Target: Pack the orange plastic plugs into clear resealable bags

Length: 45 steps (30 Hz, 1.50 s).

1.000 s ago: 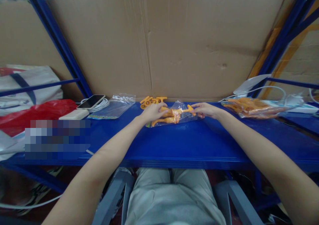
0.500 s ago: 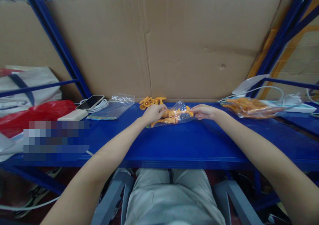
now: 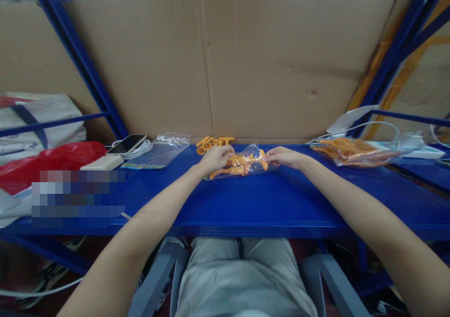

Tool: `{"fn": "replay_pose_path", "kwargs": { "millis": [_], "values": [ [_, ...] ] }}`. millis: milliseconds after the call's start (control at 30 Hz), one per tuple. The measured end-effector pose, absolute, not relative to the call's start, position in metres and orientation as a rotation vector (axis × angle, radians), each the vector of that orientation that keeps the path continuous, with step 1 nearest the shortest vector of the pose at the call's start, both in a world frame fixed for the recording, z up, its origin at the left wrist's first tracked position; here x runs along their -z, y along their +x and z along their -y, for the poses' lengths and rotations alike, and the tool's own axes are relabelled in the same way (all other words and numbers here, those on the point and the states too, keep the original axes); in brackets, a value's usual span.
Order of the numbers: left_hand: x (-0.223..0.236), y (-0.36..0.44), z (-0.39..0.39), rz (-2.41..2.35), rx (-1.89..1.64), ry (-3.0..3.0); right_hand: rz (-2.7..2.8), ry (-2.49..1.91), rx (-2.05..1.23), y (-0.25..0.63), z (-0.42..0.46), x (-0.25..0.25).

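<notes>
A clear plastic bag [image 3: 253, 165] with orange plastic pieces [image 3: 236, 170] inside lies on the blue shelf before me. My left hand [image 3: 216, 158] is closed at the bag's left part, thumb and fingers pinching its upper edge. At the bag's right end, my right hand [image 3: 283, 157] pinches the film beside an orange piece; its fingertips are partly hidden. Just behind my left hand sits a small heap of loose orange plastic pieces [image 3: 207, 144], some with round cup-like ends and one T-shaped.
Left of the bag lie a flat clear bag [image 3: 158, 155], a phone [image 3: 127, 144] on a coiled white cable, a white box [image 3: 101, 163] and a red plastic bag [image 3: 70, 160]. To the right rests another bag of orange pieces [image 3: 346, 149]. A cardboard sheet [image 3: 281, 64] stands behind.
Both hands stay on the clear bag. My right hand has shifted slightly left, and the orange pieces in the bag have moved a little left too.
</notes>
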State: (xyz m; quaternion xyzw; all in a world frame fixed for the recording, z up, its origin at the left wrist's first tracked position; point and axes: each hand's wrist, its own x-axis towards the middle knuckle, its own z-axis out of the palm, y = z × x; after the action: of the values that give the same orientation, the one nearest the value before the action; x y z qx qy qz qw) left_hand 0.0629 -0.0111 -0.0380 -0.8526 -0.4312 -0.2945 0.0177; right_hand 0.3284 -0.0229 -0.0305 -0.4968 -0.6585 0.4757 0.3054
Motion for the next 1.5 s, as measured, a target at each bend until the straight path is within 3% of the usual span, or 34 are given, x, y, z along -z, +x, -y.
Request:
{"fn": "replay_pose_path", "kwargs": {
  "millis": [200, 367, 500, 633, 1300, 1500],
  "values": [
    [0.029, 0.061, 0.014, 1.405, 0.873, -2.628, 1.654, -1.157, -1.386, 0.325, 0.024, 0.032],
    [0.017, 0.051, 0.018, 1.780, 0.606, -2.378, 1.621, -1.122, -1.482, 0.320, 0.023, 0.037],
    [0.013, 0.042, 0.020, 2.066, 0.308, -2.501, 1.593, -1.153, -1.512, 0.316, 0.021, 0.043],
    [0.013, 0.042, 0.022, 2.282, 0.325, -2.639, 1.631, -1.189, -1.522, 0.310, 0.021, 0.047],
    [0.019, 0.043, 0.018, 2.020, 0.228, -2.833, 1.936, -1.256, -1.317, 0.291, 0.033, 0.042],
    [0.026, 0.039, 0.013, 2.057, 0.467, -2.880, 1.871, -1.194, -1.372, 0.293, 0.030, 0.047]
  ]
}}
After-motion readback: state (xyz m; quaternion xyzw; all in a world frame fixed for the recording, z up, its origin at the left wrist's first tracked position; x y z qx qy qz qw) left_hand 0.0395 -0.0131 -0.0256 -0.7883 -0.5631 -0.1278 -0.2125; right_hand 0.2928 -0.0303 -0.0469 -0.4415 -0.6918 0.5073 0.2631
